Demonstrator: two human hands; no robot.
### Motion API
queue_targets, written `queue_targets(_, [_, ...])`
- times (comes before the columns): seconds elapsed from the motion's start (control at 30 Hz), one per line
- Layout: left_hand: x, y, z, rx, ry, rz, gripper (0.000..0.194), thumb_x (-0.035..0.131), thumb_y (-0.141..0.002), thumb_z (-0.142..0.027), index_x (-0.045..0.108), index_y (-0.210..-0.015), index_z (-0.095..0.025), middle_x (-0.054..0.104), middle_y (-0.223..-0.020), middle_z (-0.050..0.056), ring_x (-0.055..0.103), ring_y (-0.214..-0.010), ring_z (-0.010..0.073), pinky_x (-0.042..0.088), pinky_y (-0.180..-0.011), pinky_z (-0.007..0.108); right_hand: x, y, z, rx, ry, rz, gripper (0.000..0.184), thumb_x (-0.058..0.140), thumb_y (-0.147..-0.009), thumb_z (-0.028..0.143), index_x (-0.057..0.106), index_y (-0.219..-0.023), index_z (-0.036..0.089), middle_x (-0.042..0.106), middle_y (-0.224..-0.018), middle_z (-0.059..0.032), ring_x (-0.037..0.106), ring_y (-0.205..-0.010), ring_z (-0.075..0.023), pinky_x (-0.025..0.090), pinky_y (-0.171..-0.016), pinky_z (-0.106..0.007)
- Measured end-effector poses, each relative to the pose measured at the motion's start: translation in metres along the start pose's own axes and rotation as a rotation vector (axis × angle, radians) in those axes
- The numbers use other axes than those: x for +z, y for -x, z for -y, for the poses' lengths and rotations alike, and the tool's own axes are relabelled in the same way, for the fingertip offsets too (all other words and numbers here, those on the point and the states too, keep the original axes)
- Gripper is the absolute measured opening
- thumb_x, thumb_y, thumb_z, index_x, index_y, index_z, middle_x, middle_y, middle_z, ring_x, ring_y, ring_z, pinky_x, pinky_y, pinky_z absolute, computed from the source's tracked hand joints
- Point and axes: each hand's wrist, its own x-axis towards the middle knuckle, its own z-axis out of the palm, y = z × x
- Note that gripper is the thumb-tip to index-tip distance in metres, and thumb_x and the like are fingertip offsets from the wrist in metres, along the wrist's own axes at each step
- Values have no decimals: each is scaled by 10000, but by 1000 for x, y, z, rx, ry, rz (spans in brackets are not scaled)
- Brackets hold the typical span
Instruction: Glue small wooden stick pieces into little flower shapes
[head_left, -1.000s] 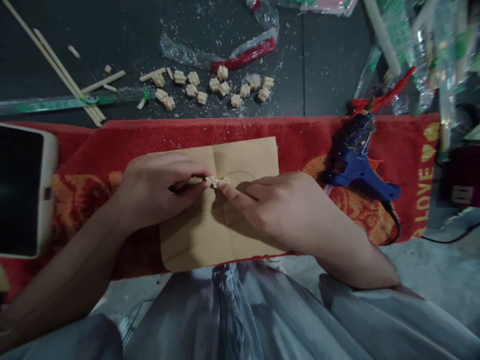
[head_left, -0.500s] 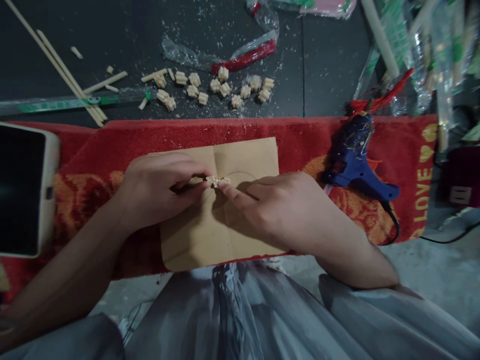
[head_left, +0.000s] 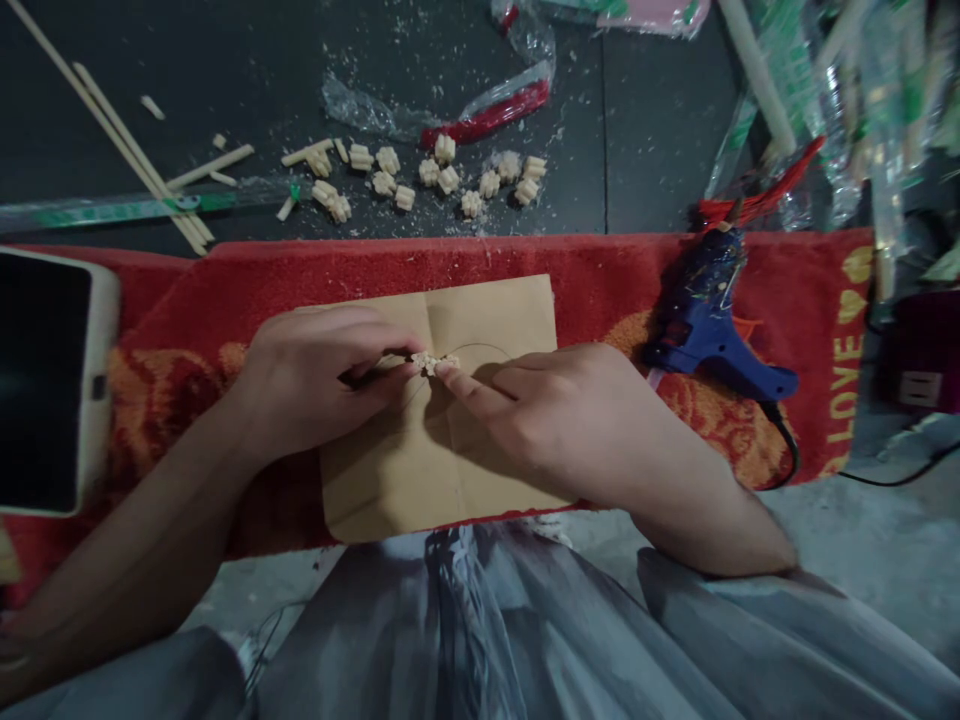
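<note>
My left hand [head_left: 322, 375] pinches a small flower-shaped cluster of short wooden sticks [head_left: 424, 362] between thumb and fingertips. Just right of it, and apparently touching, is a second stick cluster [head_left: 452, 361], with the index finger of my right hand [head_left: 555, 415] pressed to its near side. Whether my right thumb also grips it is hidden. Both clusters are over a sheet of brown cardboard [head_left: 397, 490], which has a centre crease and a thin drawn curve. A red towel [head_left: 360, 265] lies beneath the cardboard.
Several more stick clusters [head_left: 448, 180] lie on the dark table beyond the towel, among crumbs. Long wooden sticks [head_left: 124, 140] and plastic wrapping [head_left: 390, 118] are farther back. A blue glue gun [head_left: 701, 320] rests at right, its cord trailing. A tablet-like device [head_left: 45, 380] sits at left.
</note>
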Motion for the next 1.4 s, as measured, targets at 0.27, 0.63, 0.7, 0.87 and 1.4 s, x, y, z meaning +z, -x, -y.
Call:
queue_targets(0.27, [2,2,4,25,-17,-13,273,505,-931,-338,754,-920,-226,692,-745,-11,593,-696,134,384,-611,250,2,1,-1,-19,18,-12,434,291,-1007,128,567,-1340,142,750,-885,-86,615,-664,-133,256,-539,-275])
queue_targets(0.63, [5,3,6,37,-29,-40,196,556,-922,-285,740,-963,-232,708,-780,-27,610,-714,113,399,-634,234,-2,1,2,44,-2,-41,443,283,-1005,168,640,-1266,143,743,-818,-80,576,-624,-127,243,-558,-275])
queue_targets(0.7, [6,2,5,-15,-35,-37,187,573,-893,-299,749,-942,-259,664,-706,-42,589,-677,116,385,-610,239,-1,1,2,40,-8,-69,437,298,-997,159,652,-1252,134,750,-847,-89,574,-628,-124,252,-564,-277])
queue_targets(0.87, [8,3,7,-48,-25,-9,232,553,-891,-334,745,-1000,-260,638,-716,-35,557,-645,117,359,-583,247,5,1,0,41,18,-118,423,309,-1016,203,664,-1244,168,750,-830,-70,584,-637,-133,218,-551,-285])
queue_targets(1.4, [13,7,12,18,50,-136,204,585,-842,-294,714,-991,-242,621,-737,-16,547,-646,128,364,-586,255,17,-2,-7,9,75,-272,381,400,-956,172,722,-1157,186,757,-848,-63,601,-675,-148,232,-555,-290])
